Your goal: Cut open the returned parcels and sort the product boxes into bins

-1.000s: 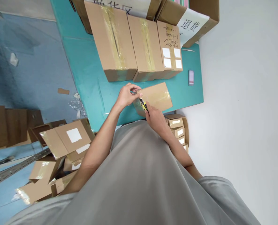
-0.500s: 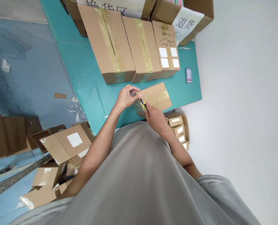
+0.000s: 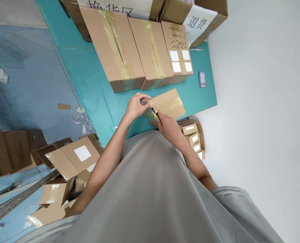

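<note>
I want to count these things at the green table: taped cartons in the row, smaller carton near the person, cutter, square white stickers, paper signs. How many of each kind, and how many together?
Row cartons: 3
Smaller carton: 1
Cutter: 1
Square white stickers: 4
Paper signs: 2
Total: 11

Teal table (image 3: 94, 91): three taped cartons (image 3: 152, 50), large boxes (image 3: 175, 12) behind, smaller carton (image 3: 168, 104) nearer, blurred item (image 3: 202, 79) right.

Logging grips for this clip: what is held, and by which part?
The right hand holds a yellow-and-black cutter by its handle; the left touches the box's corner.
</note>
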Demonstrator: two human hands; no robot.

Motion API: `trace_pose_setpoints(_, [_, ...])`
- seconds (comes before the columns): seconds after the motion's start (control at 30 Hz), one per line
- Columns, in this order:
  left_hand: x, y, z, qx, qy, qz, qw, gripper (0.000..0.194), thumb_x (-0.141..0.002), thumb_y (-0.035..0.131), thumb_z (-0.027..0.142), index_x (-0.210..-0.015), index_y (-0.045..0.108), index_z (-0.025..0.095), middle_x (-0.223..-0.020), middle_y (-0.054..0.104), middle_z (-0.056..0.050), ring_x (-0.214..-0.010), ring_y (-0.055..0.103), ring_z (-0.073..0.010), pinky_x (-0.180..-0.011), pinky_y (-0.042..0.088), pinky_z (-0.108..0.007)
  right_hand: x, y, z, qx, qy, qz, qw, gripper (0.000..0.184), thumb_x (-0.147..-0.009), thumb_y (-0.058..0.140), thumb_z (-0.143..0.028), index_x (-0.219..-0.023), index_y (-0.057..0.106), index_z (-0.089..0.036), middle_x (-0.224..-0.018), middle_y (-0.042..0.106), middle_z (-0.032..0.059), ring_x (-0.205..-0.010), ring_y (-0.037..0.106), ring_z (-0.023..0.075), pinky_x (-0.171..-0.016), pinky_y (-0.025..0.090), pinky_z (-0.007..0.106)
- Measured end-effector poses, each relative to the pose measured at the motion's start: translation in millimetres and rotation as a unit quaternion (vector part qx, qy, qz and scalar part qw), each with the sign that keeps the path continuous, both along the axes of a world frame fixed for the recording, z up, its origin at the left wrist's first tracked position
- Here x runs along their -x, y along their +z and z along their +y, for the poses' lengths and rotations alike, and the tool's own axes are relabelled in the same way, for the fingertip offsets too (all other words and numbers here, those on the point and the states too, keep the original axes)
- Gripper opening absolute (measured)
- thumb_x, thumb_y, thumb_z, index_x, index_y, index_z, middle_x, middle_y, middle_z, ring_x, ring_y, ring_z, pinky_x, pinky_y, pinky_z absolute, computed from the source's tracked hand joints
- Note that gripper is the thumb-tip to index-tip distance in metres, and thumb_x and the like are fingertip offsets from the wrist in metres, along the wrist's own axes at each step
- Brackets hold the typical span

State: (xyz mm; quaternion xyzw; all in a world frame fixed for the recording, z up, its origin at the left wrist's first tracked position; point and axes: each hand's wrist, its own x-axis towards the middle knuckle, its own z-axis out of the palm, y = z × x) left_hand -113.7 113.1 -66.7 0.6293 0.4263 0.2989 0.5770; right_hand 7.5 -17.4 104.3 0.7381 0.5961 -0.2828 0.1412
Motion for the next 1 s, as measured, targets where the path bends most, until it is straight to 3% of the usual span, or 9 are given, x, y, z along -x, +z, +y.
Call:
trace_pose_setpoints(0.43, [0, 3.0, 0, 0.005, 0.003, 0.010, 1.000, 0.035, -0.078, 0.086, 0.036, -0.109, 0.083, 0.021, -0.109, 0.075, -0.007, -0.095, 0.072, -0.0215, -0.086, 0.062, -0.036, 9, 18.2, 6, 0.042, 0.021, -0.028, 0.998, 0.061, -0.120, 0.030, -0.022, -0.180, 0.031, -0.008, -0.144, 0.074, 0.0256, -0.124, 0.076, 0.0334, -0.103, 0.057, 0.041])
trace_pose_setpoints(1.0, [1, 6.4, 0, 0.008, 0.006, 0.012, 1.000, 0.036, -0.076, 0.088, 0.037, -0.107, 0.083, 0.020, -0.109, 0.076, -0.007, -0.093, 0.072, -0.0208, -0.084, 0.062, -0.035, 8, 5.9, 1, 0.021, 0.032, -0.046, 0.998, 0.064, -0.116, 0.032, -0.013, -0.180, 0.032, -0.007, -0.140, 0.076, 0.0239, -0.119, 0.077, 0.0324, -0.102, 0.060, 0.041])
